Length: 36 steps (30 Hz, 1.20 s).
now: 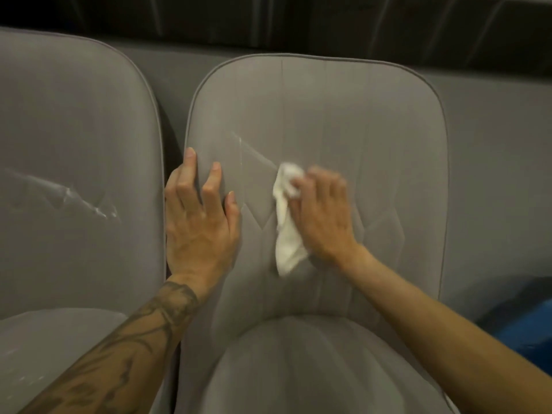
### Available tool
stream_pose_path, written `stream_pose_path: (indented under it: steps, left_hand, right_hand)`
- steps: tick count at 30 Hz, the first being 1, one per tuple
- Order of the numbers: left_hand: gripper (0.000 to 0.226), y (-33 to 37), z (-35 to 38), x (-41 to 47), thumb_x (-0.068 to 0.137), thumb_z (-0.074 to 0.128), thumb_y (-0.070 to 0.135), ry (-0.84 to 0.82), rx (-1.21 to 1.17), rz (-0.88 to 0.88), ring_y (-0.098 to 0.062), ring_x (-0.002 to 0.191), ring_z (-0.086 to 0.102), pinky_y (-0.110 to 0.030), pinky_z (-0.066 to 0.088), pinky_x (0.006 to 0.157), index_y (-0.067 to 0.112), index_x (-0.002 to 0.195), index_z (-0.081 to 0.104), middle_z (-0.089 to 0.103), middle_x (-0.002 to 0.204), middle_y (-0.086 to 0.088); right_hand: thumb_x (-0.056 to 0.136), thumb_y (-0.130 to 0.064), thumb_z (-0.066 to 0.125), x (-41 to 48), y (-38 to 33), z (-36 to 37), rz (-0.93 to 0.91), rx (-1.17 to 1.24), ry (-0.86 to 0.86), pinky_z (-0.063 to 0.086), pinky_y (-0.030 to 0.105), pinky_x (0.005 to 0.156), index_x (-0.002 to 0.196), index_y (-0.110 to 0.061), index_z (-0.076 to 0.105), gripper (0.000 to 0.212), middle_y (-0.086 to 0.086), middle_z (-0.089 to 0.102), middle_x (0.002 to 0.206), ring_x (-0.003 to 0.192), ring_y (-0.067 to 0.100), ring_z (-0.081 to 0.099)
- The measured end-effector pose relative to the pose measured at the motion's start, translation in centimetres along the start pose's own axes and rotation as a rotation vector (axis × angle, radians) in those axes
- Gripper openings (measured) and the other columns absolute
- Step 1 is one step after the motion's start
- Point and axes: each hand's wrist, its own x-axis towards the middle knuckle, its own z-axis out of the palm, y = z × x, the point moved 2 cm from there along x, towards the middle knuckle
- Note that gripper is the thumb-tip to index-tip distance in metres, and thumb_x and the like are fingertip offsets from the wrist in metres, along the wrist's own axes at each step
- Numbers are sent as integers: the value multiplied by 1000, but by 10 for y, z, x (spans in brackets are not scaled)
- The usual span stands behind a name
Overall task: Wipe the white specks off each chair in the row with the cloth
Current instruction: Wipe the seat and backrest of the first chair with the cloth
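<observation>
Grey chairs side by side — right hand (322, 213) clutches the cloth (286, 216) mid-backrest, left hand (200, 210) flat and open, white streaks (242, 144) left — neighbouring chair (74, 130) unwiped.

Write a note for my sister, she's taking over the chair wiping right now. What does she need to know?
Right hand: fingers bunched around the white cloth, pressed to the middle chair's backrest.
Left hand: open, flat on that backrest's left edge.
Done: nothing finished yet.
Left: the white streak above the cloth, the smears on the left chair's backrest, and the specks on its seat.
</observation>
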Motion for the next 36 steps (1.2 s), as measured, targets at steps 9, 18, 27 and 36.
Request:
stream_pose_path:
  steps: [9,18,27,36]
  left_hand:
    - [48,0,1,1,101,57,17,17,-7,-1,-48,135,42,-54,39,114,9,144,38,30,158,-26]
    - [47,-1,2,0,101,55,18,19,10,19,-50,135,43,-55,37,115,8,143,38,34,157,-30]
    - [45,-2,3,0,101,54,17,29,21,24,-50,134,44,-55,37,115,8,143,39,36,157,-31]
    - [46,0,1,0,102,55,18,38,10,15,-49,135,44,-53,37,116,9,143,38,35,157,-30]
  right_hand:
    - [99,-31,52,142,33,-14,186,-121,200,28,30,76,102,-9,57,23,14,58,102,90,24,45]
    - [98,-23,56,41,2,-3,-171,6,-30,35,40,85,116,-11,47,23,13,48,114,97,31,44]
    - [98,-22,54,7,-17,8,-7,19,60,37,42,87,120,-10,48,26,16,48,116,98,33,46]
    - [97,-23,57,2,-2,3,25,20,36,35,38,90,121,-14,46,27,8,40,118,100,29,44]
